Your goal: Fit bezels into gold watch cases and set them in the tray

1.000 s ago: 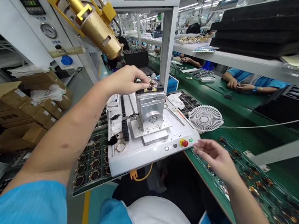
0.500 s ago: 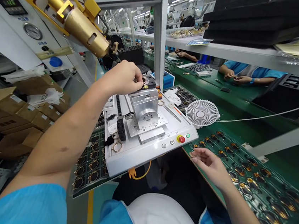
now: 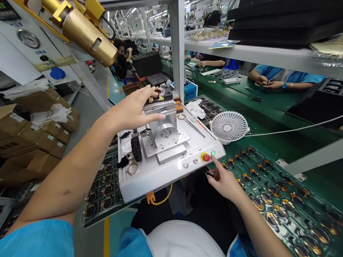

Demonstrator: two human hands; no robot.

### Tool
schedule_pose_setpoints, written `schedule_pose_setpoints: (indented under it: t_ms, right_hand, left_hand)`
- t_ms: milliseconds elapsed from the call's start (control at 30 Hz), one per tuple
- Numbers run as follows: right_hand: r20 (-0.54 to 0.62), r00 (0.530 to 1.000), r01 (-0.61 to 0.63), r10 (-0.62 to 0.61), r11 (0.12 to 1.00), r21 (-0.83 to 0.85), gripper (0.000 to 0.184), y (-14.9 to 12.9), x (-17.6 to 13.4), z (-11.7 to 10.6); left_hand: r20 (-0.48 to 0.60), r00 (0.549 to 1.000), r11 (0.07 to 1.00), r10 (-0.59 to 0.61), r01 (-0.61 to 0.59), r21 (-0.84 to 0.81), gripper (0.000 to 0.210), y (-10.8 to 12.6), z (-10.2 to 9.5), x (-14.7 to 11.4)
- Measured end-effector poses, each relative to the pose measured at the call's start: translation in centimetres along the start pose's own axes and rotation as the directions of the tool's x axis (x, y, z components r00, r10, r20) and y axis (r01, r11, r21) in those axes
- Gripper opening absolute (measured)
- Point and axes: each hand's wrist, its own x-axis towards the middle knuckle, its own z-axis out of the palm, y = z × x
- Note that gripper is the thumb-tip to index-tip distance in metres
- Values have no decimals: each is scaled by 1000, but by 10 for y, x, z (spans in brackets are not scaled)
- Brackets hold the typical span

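Note:
My left hand [image 3: 135,110] lies with fingers spread against a silver metal fixture [image 3: 166,128]. Its fingertips reach the black block [image 3: 166,95] on top, which carries small yellowish pieces, and its thumb stretches across the fixture's front. My right hand [image 3: 227,183] extends its index finger to the green-lit button [image 3: 213,153] on the white machine base [image 3: 150,183]. Between the thumb and the curled fingers of that hand is a small dark round part [image 3: 212,174] with a gold edge, partly hidden. A red emergency stop button [image 3: 206,157] sits just left of the fingertip.
A gold cylinder [image 3: 89,40] hangs at the upper left. A white fan [image 3: 229,127] stands right of the machine. Clear trays [image 3: 278,193] of round gold-and-black parts lie at the right. Tweezers [image 3: 196,128] and a loose ring [image 3: 132,168] rest on the base. Co-worker's hands [image 3: 266,82] show across the bench.
My left hand has opened from a pinch at the block and flattened against the fixture. My right hand has moved left and up, its index finger now at the green button.

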Motion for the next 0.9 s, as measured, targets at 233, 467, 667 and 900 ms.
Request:
schedule_pose_setpoints:
  t_ms: [233,467,667,900]
  right_hand:
    - [20,1000,-12,16,984,-176,90,-4,5,11]
    - [-15,999,-43,43,999,24,76,-7,5,-3]
    - [-27,984,156,-176,781,604,83,-36,-43,43]
    - [-200,965,260,-171,738,623,81,-52,-58,81]
  left_hand:
    - [-529,847,909,49,-257,-328,28,42,73,-110]
    - [276,873,314,-402,415,-854,30,101,216,-203]
    - [428,853,-236,-300,368,-899,58,114,247,-199]
    - [421,855,-453,-303,259,-853,54,121,256,-180]
